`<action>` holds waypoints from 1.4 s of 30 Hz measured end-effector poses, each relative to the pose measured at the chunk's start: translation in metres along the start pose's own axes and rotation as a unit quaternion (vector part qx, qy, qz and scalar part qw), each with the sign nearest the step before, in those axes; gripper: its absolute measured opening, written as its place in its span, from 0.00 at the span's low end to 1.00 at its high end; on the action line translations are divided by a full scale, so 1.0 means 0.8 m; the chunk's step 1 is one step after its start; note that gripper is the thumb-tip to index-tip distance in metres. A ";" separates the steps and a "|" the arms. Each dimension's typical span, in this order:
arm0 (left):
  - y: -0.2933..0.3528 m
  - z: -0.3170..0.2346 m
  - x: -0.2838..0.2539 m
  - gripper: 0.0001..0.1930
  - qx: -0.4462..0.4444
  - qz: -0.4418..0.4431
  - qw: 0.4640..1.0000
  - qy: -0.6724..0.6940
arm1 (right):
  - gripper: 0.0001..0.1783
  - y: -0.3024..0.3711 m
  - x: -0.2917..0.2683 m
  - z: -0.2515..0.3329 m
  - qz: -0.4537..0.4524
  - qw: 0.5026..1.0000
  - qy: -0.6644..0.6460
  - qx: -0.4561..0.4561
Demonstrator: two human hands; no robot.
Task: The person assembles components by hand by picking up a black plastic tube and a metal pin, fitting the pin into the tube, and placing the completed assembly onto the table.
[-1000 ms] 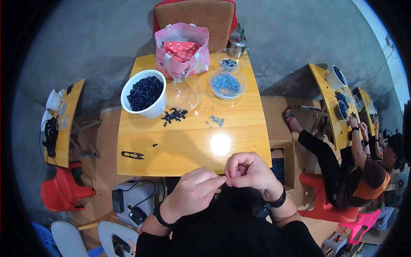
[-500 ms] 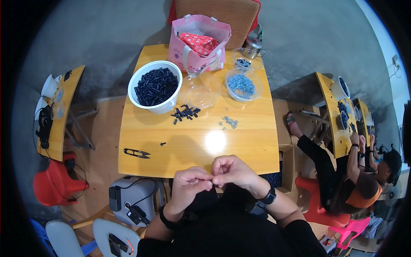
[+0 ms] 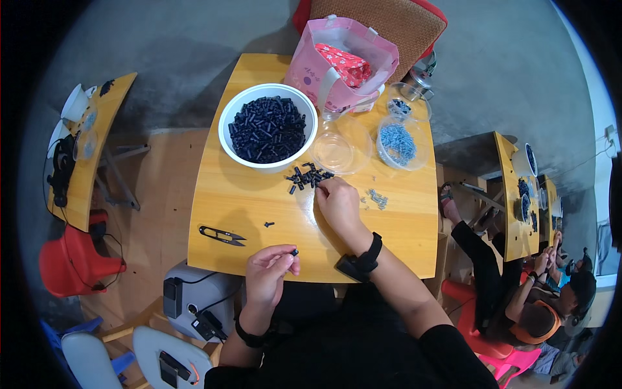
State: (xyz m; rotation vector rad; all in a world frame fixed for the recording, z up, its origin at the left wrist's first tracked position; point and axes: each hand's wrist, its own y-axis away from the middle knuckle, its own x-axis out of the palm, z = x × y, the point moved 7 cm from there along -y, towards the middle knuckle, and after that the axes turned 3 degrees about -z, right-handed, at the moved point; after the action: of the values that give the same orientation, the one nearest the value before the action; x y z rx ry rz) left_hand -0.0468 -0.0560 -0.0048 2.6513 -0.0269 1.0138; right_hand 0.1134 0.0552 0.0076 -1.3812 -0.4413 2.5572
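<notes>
Close to the table's front edge, my left hand [image 3: 271, 273] pinches a small black tube-shaped piece [image 3: 295, 252] between thumb and fingertips. My right hand [image 3: 339, 200] reaches over the table, fingers drawn together at the right side of a loose pile of black tube-shaped pieces [image 3: 303, 176]. Its fingertips are partly hidden, so what they grip does not show. Right of that hand lies a small heap of silvery metal parts [image 3: 377, 200]. A single black piece [image 3: 269, 224] lies apart, near black thread snips [image 3: 221, 236].
A white tub [image 3: 230, 146] full of black pieces stands behind the pile. Beside it are a clear lid [image 3: 346, 155], a clear bowl [image 3: 420, 159] of metal parts and a pink bag [image 3: 308, 74]. People sit at tables to the right; a red stool [image 3: 74, 262] stands left.
My hands have parted. The right hand went forward to the black pile, while the left moved slightly and keeps a black piece. The whole view has shifted and tilted.
</notes>
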 end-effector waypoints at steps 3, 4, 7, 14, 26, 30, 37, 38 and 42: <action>-0.002 -0.009 0.010 0.09 0.024 0.013 1.000 -0.007 | 0.05 0.001 0.008 -0.012 0.009 1.000 0.000 0.021; -0.002 -0.012 0.013 0.09 0.025 0.013 1.000 -0.008 | 0.05 0.000 0.007 -0.013 0.009 1.000 -0.001 0.021; 0.001 -0.021 0.026 0.08 0.055 0.035 0.997 -0.030 | 0.05 -0.002 0.006 -0.014 0.028 0.999 -0.021 0.041; 0.016 -0.022 0.036 0.08 0.078 0.023 0.994 -0.069 | 0.07 -0.004 0.012 -0.005 0.003 0.999 -0.033 0.006; 0.027 -0.025 0.053 0.08 0.103 0.001 0.988 -0.112 | 0.06 -0.011 0.015 0.006 -0.016 0.998 -0.052 -0.022; 0.027 -0.025 0.059 0.08 0.104 0.004 0.988 -0.110 | 0.05 -0.009 0.020 0.004 0.003 0.999 -0.028 -0.027; 0.032 -0.030 0.070 0.08 0.102 0.010 0.988 -0.118 | 0.05 0.004 0.005 0.010 0.000 0.999 -0.016 -0.049; 0.032 -0.030 0.075 0.08 0.104 0.014 0.988 -0.117 | 0.04 0.009 -0.002 0.008 0.003 0.997 -0.057 -0.052; 0.042 -0.040 0.096 0.08 0.137 0.026 0.980 -0.142 | 0.03 0.058 -0.036 -0.002 0.232 0.817 -0.508 0.147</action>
State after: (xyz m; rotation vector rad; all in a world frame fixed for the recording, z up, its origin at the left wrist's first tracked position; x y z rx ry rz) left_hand -0.0138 -0.0718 0.0774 3.0432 -0.0198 0.6854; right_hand 0.1290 0.0031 0.0125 0.1301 0.2144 3.3835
